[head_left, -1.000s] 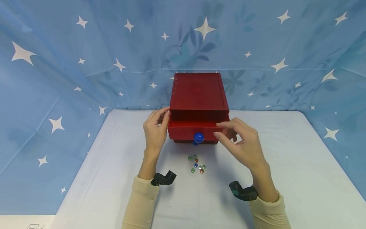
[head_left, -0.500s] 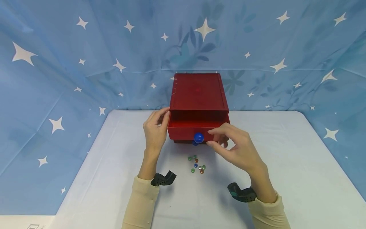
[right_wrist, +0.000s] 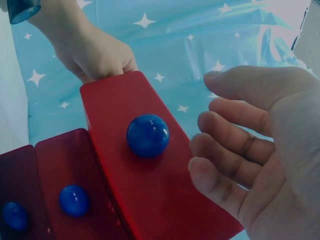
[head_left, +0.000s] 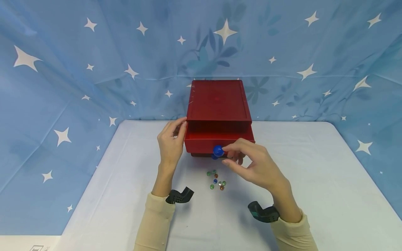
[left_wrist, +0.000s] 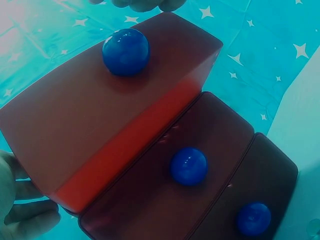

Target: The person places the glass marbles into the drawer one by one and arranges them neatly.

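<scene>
A small red cabinet [head_left: 218, 101] stands on the table, its top drawer [head_left: 201, 145] pulled partway out. A round blue knob [head_left: 218, 151] sits on that drawer's front. My left hand [head_left: 171, 141] rests its fingers against the cabinet's left side, near the front edge. My right hand [head_left: 251, 158] is held beside the knob, thumb and fingers spread apart. In the head view its index fingertip overlaps the knob's right edge. The right wrist view shows a gap between the fingers [right_wrist: 220, 127] and the blue knob [right_wrist: 148, 135].
Two lower drawers, each with a blue knob [left_wrist: 189, 166], are closed below the top one. Several small glass beads [head_left: 215, 181] in green, blue, orange and clear lie on the white table [head_left: 125, 195] before the cabinet. A blue star-patterned cloth [head_left: 94, 69] hangs behind.
My right hand has moved left and slightly down, from the drawer's right end to beside the knob. My left hand, the cabinet and the beads have stayed put.
</scene>
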Action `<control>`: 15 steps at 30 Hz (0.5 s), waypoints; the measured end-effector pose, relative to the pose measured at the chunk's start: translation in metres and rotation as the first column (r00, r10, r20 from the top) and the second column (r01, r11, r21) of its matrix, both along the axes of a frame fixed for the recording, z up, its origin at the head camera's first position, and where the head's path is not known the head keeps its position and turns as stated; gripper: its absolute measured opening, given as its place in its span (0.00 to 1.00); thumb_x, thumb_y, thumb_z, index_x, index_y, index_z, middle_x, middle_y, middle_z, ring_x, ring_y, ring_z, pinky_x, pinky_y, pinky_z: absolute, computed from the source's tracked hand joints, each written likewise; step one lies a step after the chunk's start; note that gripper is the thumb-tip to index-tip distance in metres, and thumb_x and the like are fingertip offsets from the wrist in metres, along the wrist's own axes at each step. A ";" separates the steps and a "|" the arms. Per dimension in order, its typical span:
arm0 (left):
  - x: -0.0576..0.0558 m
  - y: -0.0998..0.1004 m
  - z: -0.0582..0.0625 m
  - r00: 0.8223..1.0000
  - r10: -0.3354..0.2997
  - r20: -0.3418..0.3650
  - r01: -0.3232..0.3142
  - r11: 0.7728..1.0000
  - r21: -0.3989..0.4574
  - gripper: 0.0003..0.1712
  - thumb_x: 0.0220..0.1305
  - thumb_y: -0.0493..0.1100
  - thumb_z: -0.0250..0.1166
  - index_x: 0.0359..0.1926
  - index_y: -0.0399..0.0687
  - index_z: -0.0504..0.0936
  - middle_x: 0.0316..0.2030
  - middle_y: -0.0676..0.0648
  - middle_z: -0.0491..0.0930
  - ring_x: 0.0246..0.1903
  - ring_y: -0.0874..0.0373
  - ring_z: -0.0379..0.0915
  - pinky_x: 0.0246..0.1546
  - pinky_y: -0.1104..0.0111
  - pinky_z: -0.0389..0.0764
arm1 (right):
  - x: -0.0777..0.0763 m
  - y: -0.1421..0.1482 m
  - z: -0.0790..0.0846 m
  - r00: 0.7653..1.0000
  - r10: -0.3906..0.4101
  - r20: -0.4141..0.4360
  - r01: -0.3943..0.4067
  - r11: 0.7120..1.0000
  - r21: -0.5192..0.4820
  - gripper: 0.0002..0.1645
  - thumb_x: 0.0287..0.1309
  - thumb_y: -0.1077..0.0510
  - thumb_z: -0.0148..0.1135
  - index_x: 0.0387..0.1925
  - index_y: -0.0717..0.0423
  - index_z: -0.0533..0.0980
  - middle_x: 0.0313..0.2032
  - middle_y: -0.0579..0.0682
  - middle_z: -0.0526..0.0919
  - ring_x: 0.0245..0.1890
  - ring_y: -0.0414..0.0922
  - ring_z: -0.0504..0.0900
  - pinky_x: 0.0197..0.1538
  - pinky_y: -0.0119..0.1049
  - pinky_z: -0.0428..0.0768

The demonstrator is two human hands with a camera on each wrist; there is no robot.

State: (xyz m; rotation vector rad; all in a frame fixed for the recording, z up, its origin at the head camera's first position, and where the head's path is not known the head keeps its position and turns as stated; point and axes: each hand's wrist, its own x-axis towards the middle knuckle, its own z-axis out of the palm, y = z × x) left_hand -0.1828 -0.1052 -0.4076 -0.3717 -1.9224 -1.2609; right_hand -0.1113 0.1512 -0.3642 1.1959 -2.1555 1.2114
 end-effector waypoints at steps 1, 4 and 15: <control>0.000 0.000 0.000 1.000 0.000 0.000 0.000 1.000 0.000 0.12 0.69 0.41 0.64 0.49 0.42 0.87 0.37 0.43 0.86 0.30 0.54 0.83 0.38 0.83 0.80 | 0.000 0.000 0.000 1.000 0.006 -0.002 -0.006 1.000 0.002 0.21 0.46 0.69 0.75 0.45 0.58 0.82 0.34 0.43 0.82 0.33 0.33 0.77 0.32 0.25 0.79; 0.000 0.000 0.000 1.000 -0.001 -0.002 0.001 1.000 -0.002 0.12 0.69 0.41 0.64 0.49 0.41 0.87 0.37 0.43 0.86 0.30 0.54 0.83 0.38 0.83 0.80 | 0.000 -0.002 -0.001 1.000 0.023 0.001 -0.023 1.000 0.012 0.22 0.46 0.69 0.75 0.46 0.59 0.81 0.34 0.43 0.82 0.33 0.33 0.77 0.33 0.25 0.80; 0.000 0.000 0.001 1.000 -0.010 0.006 0.010 1.000 -0.001 0.13 0.70 0.42 0.64 0.49 0.41 0.87 0.38 0.42 0.86 0.31 0.54 0.83 0.38 0.83 0.81 | 0.001 -0.007 -0.004 0.996 0.020 0.082 -0.028 0.995 0.097 0.23 0.49 0.65 0.75 0.48 0.51 0.81 0.36 0.42 0.83 0.34 0.34 0.78 0.35 0.26 0.81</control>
